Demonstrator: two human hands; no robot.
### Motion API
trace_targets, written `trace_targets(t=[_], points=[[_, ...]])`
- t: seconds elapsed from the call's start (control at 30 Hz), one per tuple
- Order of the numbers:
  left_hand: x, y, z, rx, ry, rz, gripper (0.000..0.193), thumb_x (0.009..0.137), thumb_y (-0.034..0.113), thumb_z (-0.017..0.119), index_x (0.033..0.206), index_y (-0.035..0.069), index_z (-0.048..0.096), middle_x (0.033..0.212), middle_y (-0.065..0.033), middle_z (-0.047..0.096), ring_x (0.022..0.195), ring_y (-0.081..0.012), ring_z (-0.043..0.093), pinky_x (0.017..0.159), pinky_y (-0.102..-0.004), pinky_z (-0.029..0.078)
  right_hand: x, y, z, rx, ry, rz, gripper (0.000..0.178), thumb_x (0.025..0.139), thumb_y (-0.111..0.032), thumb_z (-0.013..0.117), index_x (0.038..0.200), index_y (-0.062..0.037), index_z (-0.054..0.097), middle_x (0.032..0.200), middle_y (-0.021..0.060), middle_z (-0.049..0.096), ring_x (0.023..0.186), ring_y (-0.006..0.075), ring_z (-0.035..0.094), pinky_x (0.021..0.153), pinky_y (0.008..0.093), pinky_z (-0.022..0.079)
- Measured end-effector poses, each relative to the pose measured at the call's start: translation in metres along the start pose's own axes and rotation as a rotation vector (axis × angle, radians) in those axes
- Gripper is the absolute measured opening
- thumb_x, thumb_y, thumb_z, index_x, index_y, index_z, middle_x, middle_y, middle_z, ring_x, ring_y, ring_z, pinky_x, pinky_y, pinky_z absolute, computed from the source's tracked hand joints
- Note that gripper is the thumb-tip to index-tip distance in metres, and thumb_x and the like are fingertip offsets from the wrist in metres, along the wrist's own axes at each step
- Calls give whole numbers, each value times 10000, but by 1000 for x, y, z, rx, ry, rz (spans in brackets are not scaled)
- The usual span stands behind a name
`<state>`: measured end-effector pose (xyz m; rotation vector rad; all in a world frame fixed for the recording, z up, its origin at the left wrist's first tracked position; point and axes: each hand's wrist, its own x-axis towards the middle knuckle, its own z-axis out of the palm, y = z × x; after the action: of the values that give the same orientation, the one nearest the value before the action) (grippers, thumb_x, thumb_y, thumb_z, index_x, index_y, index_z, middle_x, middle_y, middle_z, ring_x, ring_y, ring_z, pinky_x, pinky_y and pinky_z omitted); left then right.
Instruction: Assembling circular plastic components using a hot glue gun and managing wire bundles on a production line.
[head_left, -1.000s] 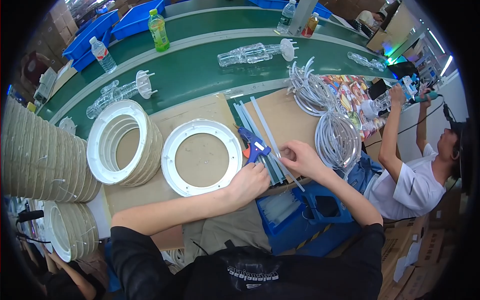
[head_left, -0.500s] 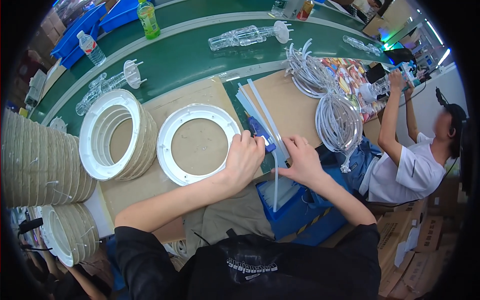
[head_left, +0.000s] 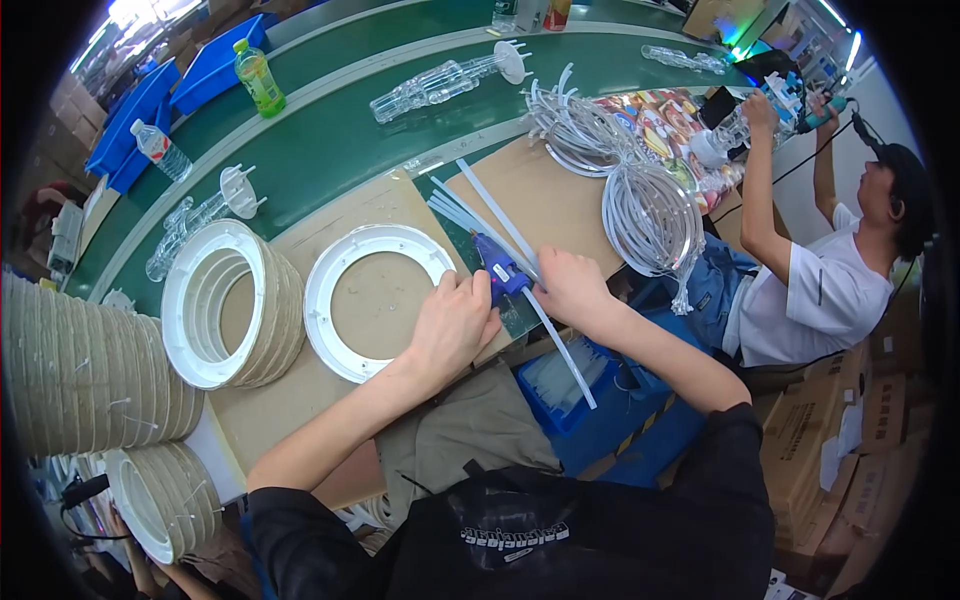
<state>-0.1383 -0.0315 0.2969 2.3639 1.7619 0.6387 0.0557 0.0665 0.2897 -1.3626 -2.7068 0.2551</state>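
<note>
My left hand (head_left: pixel 452 325) is wrapped around the handle of a blue hot glue gun (head_left: pixel 502 268), whose nozzle faces away from me. A long translucent glue stick (head_left: pixel 563 350) sticks out of the gun's back end and slants down to the right. My right hand (head_left: pixel 575 288) is closed at the rear of the gun, near the stick; its fingertips are partly hidden, so what it grips cannot be made out. Beside the gun lie several pale flat strips (head_left: pixel 495 212). Left of my left hand, a white ring (head_left: pixel 335 265) lies flat on the cardboard (head_left: pixel 400 205).
A ribbed lampshade-like cylinder (head_left: pixel 280 330) with a white rim stands left, beside taller stacks (head_left: pixel 90 370). Coiled white cables (head_left: pixel 655 220) lie right. Clear plastic parts (head_left: pixel 435 88) and bottles (head_left: pixel 258 80) stand beyond. A blue bin (head_left: pixel 565 385) holds glue sticks. A co-worker (head_left: pixel 810 270) works at right.
My right hand, spread open before, has closed in at the back of the glue gun. The glue stick has swung from hanging nearly straight to slanting right. The whole view has shifted slightly.
</note>
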Motion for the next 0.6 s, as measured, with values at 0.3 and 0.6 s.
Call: trace_targets(t=[0.3, 0.6], points=[[-12, -3, 2, -75, 42, -108, 377, 811, 205, 707, 1057, -33, 548, 866, -179, 651, 868, -336, 622, 710, -442, 544, 26, -7, -11, -34, -227, -27, 250, 792, -143, 630, 943, 56, 627, 833, 242, 679, 798, 434, 677, 741, 495, 557], [-9, -2, 1, -58, 98, -97, 330, 814, 187, 695, 1027, -29, 565, 816, -179, 651, 816, -331, 629, 695, -442, 535, -63, 41, -53, 883, 42, 70, 165, 999, -188, 492, 998, -26, 522, 659, 11, 493, 541, 81, 480, 488, 254, 378]])
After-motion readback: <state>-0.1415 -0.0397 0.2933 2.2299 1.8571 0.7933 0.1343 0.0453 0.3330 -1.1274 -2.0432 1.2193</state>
